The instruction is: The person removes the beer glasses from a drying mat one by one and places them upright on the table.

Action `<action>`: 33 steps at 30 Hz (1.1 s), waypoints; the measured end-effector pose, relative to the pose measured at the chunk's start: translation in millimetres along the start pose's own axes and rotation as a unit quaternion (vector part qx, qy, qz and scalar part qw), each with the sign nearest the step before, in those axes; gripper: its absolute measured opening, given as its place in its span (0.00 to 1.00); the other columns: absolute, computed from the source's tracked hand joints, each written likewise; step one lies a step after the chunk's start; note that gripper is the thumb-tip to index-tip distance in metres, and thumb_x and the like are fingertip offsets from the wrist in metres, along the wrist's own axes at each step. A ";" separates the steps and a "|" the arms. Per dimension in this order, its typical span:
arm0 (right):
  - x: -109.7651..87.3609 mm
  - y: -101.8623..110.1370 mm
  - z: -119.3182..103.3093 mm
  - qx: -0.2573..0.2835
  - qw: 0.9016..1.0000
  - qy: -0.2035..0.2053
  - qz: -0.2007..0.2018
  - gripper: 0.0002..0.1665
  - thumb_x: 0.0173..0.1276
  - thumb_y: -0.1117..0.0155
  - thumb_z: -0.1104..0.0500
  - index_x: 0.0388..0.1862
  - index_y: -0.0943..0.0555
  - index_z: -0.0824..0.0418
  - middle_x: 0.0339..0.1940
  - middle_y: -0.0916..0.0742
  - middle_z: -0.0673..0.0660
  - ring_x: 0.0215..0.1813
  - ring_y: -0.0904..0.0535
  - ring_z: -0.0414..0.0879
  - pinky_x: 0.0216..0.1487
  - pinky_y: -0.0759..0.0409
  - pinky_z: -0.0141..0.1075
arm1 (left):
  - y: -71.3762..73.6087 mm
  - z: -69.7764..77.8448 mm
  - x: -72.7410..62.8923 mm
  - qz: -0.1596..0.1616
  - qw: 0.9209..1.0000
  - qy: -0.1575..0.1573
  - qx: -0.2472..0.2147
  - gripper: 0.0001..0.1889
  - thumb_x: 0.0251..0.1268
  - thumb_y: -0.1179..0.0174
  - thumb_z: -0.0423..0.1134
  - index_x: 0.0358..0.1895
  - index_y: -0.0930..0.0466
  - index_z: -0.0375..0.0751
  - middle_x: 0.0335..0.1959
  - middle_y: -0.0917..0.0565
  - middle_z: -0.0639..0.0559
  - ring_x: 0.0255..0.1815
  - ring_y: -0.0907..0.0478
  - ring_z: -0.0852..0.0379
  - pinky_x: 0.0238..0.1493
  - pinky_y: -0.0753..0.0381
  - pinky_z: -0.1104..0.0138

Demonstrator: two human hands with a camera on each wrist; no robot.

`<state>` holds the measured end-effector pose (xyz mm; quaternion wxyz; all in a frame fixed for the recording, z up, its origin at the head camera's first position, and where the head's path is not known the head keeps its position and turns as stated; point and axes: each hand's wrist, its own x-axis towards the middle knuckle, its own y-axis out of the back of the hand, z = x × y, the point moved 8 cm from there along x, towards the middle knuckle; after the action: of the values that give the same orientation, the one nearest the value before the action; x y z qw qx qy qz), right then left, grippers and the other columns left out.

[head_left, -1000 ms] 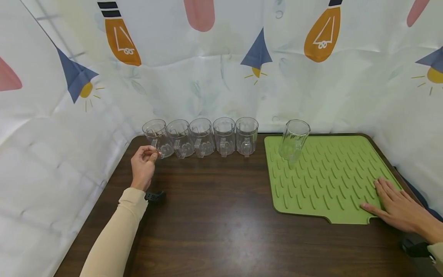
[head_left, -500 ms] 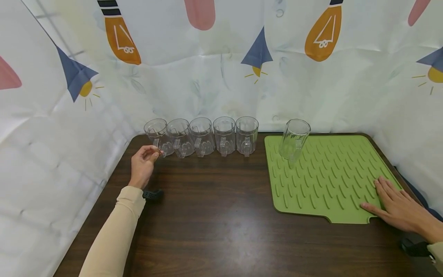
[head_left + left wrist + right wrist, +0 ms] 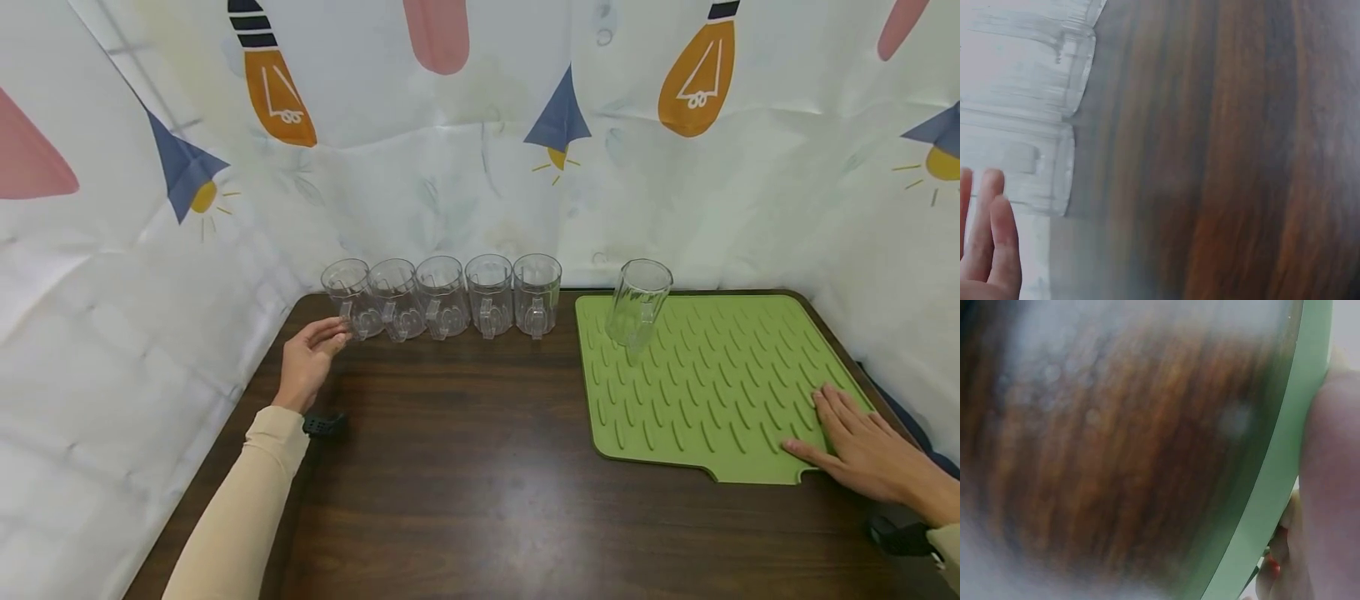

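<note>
Several clear glass mugs stand in a row at the table's back left, handles facing me. My left hand [image 3: 306,362] is at the leftmost mug [image 3: 358,302], fingertips right at its handle. In the left wrist view, its fingers [image 3: 1004,234] look fairly straight beside the side of a mug [image 3: 1016,156]. My right hand [image 3: 862,446] rests flat with fingers spread on the front right corner of the green ridged drying mat [image 3: 720,392]. The right wrist view shows the mat's edge [image 3: 1272,481] against that hand. Another glass mug [image 3: 637,304] stands on the mat's back left part.
The dark wooden table [image 3: 465,467] spreads in front of the mugs. A white patterned curtain [image 3: 420,183] hangs close behind the row and along the left side.
The leftmost mug has shifted slightly right toward its neighbour. My left hand's fingers have straightened at the handle. The right hand stays on the mat.
</note>
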<state>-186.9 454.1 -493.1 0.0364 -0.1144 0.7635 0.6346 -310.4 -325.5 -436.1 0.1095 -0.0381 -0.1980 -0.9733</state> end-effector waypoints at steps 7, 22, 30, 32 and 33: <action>-1.1 1.2 -0.5 0.006 1.000 0.002 0.001 0.67 0.79 0.50 0.31 0.79 0.70 0.80 0.78 0.68 0.84 0.79 0.78 0.79 0.72 0.74 0.80 | 12.3 17.2 -4.9 0.016 0.999 -0.003 0.037 0.23 0.79 0.41 0.44 0.70 0.24 0.37 0.64 0.17 0.37 0.42 0.18 0.82 0.52 0.14 0.77; -1.1 1.3 0.7 0.012 1.000 0.006 0.003 0.67 0.78 0.50 0.30 0.80 0.70 0.80 0.78 0.66 0.84 0.79 0.77 0.79 0.72 0.70 0.80 | -11.2 90.2 -17.6 -0.019 0.998 -0.058 0.005 0.29 0.76 0.39 0.52 0.71 0.25 0.37 0.53 0.15 0.61 0.49 0.16 0.75 0.53 0.17 0.79; -1.3 2.7 -1.5 0.011 1.000 0.002 -0.002 0.67 0.78 0.51 0.29 0.80 0.70 0.79 0.78 0.65 0.84 0.80 0.75 0.80 0.71 0.64 0.81 | -43.7 121.8 -26.6 -0.071 0.994 -0.086 -0.009 0.28 0.78 0.42 0.52 0.71 0.26 0.39 0.64 0.18 0.39 0.53 0.16 0.72 0.59 0.17 0.75; -1.2 2.9 -1.7 0.010 1.000 0.001 -0.003 0.67 0.78 0.51 0.29 0.80 0.70 0.80 0.78 0.65 0.85 0.80 0.75 0.80 0.71 0.62 0.81 | -50.8 128.3 -28.4 -0.081 0.992 -0.093 -0.015 0.27 0.78 0.42 0.53 0.71 0.25 0.41 0.64 0.18 0.40 0.53 0.16 0.71 0.58 0.17 0.76; -1.1 3.1 -2.0 0.010 1.000 0.001 -0.003 0.68 0.78 0.51 0.29 0.80 0.69 0.80 0.79 0.65 0.85 0.80 0.74 0.80 0.71 0.62 0.81 | -54.5 131.5 -29.2 -0.085 0.991 -0.097 -0.018 0.26 0.78 0.42 0.52 0.71 0.25 0.41 0.66 0.19 0.36 0.53 0.16 0.71 0.59 0.16 0.74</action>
<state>-186.4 452.8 -489.5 0.0387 -0.1172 0.7693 0.6269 -290.4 -219.0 -339.3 0.0056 -0.1175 -0.1929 -0.9741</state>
